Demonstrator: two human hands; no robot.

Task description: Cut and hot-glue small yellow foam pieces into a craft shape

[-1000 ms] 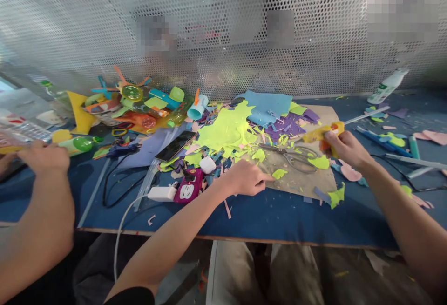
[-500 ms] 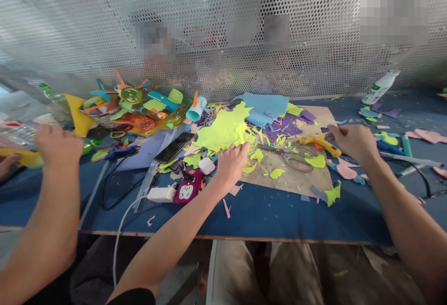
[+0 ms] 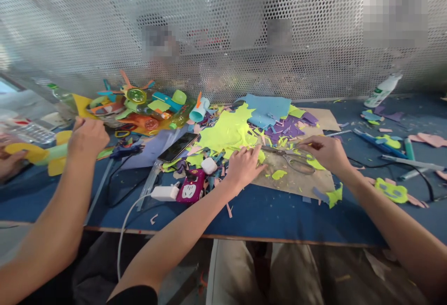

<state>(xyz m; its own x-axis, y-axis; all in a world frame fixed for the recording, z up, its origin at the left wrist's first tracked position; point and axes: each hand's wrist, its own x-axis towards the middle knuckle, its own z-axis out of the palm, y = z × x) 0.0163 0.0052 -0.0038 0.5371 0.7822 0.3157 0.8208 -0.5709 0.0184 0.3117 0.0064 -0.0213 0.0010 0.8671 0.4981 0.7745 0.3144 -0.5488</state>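
My left hand (image 3: 243,169) rests at the front edge of the lime-green foam sheet (image 3: 223,130), fingers stretched out and thumb apart. A pair of scissors (image 3: 296,163) lies between my hands on a brown board (image 3: 279,184) strewn with green scraps. Over the board's right side hovers my right hand (image 3: 326,153), thumb and fingertips drawn together near the scissors' handles. Whatever is in that pinch, if anything, is too small to make out. Purple scraps (image 3: 284,128) and a blue foam sheet (image 3: 267,109) lie behind.
At left, a co-worker's hand (image 3: 89,139) is by a yellow-and-green foam piece (image 3: 52,156). A phone (image 3: 178,147), a magenta power socket (image 3: 191,186) and a white charger (image 3: 165,193) lie left of my arm. A white bottle (image 3: 382,91) stands back right, before a perforated metal panel (image 3: 223,72).
My right hand has moved left over the board, and the yellow-handled tool beside it is no longer visible. My left hand has shifted slightly right, its fingers spreading. The co-worker's hand has moved right.
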